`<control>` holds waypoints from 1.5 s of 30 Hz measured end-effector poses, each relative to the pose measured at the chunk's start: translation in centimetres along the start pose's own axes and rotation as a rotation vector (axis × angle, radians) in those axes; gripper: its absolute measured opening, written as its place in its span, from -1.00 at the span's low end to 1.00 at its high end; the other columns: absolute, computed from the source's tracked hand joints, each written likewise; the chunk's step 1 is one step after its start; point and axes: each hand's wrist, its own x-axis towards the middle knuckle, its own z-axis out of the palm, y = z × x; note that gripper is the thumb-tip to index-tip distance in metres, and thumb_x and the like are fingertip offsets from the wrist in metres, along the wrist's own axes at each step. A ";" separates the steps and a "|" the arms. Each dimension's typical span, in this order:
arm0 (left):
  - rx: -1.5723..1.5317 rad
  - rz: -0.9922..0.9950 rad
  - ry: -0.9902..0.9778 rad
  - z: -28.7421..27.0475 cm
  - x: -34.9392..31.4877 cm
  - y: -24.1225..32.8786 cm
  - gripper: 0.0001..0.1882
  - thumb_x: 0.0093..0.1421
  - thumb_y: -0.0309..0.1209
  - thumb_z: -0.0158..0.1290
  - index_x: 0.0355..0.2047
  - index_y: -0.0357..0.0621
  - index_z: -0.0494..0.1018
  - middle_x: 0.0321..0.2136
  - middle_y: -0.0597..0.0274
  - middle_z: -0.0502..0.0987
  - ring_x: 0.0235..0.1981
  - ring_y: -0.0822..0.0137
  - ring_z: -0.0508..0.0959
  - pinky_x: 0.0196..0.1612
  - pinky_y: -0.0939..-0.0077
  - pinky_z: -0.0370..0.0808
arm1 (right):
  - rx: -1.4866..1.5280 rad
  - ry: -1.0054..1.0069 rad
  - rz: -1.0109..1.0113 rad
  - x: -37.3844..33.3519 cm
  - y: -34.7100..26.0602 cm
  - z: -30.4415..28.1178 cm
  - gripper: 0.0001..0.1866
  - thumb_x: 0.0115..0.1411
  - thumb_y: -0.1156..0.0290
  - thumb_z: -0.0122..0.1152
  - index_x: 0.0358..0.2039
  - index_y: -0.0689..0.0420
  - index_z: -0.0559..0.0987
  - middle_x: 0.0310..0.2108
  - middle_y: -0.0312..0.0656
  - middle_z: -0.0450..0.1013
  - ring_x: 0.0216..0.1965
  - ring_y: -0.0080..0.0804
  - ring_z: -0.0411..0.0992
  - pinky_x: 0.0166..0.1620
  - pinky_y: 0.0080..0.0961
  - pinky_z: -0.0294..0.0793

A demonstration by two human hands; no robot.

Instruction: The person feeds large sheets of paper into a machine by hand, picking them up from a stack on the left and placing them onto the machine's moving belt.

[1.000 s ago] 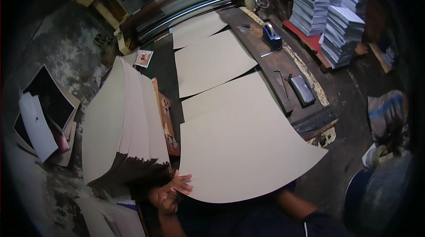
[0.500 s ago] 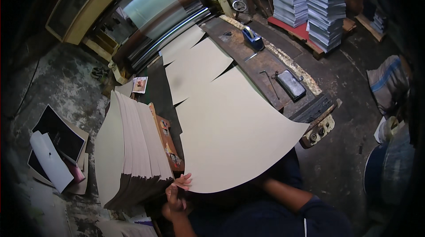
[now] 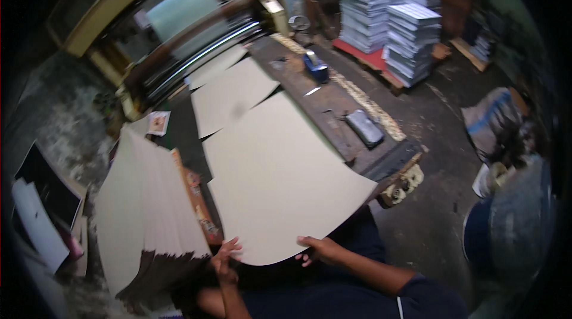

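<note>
A large beige card sheet (image 3: 280,182) lies nearest me on the machine's feed table, its near edge bowing over the front. My right hand (image 3: 322,251) grips that edge, thumb on top and fingers underneath. At the sheet's near left corner my left hand (image 3: 226,258) has its fingers curled over the margin; its thumb is hard to make out. Further sheets (image 3: 235,93) lie in an overlapping row up to the shiny metal roller (image 3: 202,56). Close by my left hand leans a thick stack of similar sheets (image 3: 134,200), with dark, ragged near edges.
Along the table's right side are a blue tape dispenser (image 3: 316,68) and a dark oblong case (image 3: 364,128). Tall paper stacks (image 3: 411,42) stand on a pallet at the back right. Black and white sheets (image 3: 44,200) lie at left; a blue drum (image 3: 506,229) stands right.
My right hand has come out from below the sheet and now grips its near edge. My left hand stays at the corner. The whole view has shifted, with things appearing further left.
</note>
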 end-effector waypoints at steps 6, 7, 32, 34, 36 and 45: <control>0.313 0.195 -0.046 -2.4 -2.3 7.2 -0.45 0.39 -0.09 -0.20 -0.39 -0.38 0.53 -0.16 -0.27 0.56 -0.03 -0.02 0.55 0.28 -0.07 0.15 | -0.184 -0.054 0.020 -0.9 0.9 -0.7 -0.61 0.34 0.18 0.01 -0.08 0.30 0.46 -0.31 -0.07 0.53 -0.39 -0.44 0.48 -0.37 -0.53 0.53; 0.312 0.184 -0.037 -3.0 -3.2 9.2 -0.45 0.39 -0.09 -0.20 -0.39 -0.38 0.53 -0.16 -0.27 0.56 -0.03 -0.02 0.55 0.28 -0.07 0.15 | -0.189 -0.054 0.034 -1.3 1.5 -0.9 -0.61 0.34 0.18 0.01 -0.08 0.30 0.46 -0.31 -0.07 0.53 -0.39 -0.44 0.48 -0.37 -0.53 0.53; 1.269 0.257 0.524 -8.7 1.7 19.1 -0.76 0.34 -0.37 -0.03 -0.13 -0.20 0.57 -0.23 0.10 0.63 -0.18 0.13 0.57 -0.07 0.34 0.45 | -0.140 -0.022 0.020 -5.1 5.1 -0.7 -0.58 0.40 0.18 -0.10 -0.02 0.33 0.41 -0.16 0.03 0.52 -0.21 -0.22 0.55 -0.23 -0.44 0.49; 1.167 0.220 0.520 -9.2 1.6 19.4 -0.73 0.35 -0.33 -0.04 -0.13 -0.23 0.57 -0.23 0.08 0.63 -0.18 0.14 0.57 -0.06 0.35 0.45 | -0.094 -0.018 0.016 -4.1 4.8 -0.8 -0.57 0.40 0.17 -0.09 -0.01 0.32 0.40 -0.17 0.02 0.51 -0.22 -0.21 0.54 -0.23 -0.43 0.49; 1.069 0.182 0.520 -9.6 1.4 19.4 -0.69 0.37 -0.29 -0.05 -0.14 -0.26 0.57 -0.24 0.06 0.63 -0.18 0.15 0.58 -0.06 0.35 0.45 | -0.049 -0.019 0.016 -3.1 4.0 -0.3 -0.57 0.39 0.16 -0.08 -0.01 0.32 0.39 -0.18 0.02 0.50 -0.23 -0.21 0.54 -0.24 -0.42 0.48; 1.023 0.202 0.694 -7.6 2.1 19.0 -0.70 0.36 -0.30 -0.06 -0.22 -0.29 0.57 -0.32 0.01 0.62 -0.26 0.11 0.61 -0.12 0.35 0.46 | 0.069 0.139 -0.125 2.1 1.6 0.8 -0.51 0.35 0.08 -0.05 -0.04 0.31 0.38 -0.24 0.02 0.50 -0.25 -0.20 0.51 -0.19 -0.33 0.44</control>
